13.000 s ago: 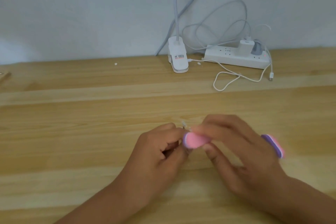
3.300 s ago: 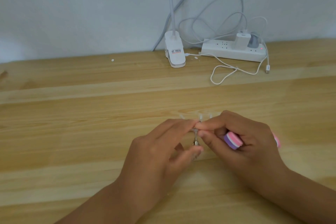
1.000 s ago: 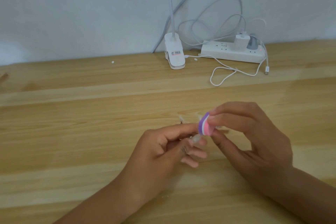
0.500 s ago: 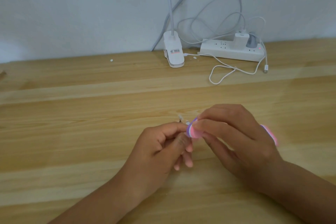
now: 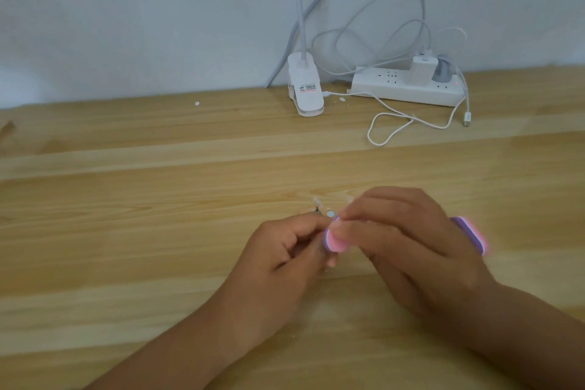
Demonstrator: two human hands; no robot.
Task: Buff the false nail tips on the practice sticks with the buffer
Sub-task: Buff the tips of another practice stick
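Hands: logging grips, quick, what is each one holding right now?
Left hand: closed, pinching a nail stick.
Right hand: closed round the buffer.

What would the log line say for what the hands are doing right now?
step: buffing | left hand: pinches practice sticks | right hand: grips buffer | buffer's pink end: against left hand
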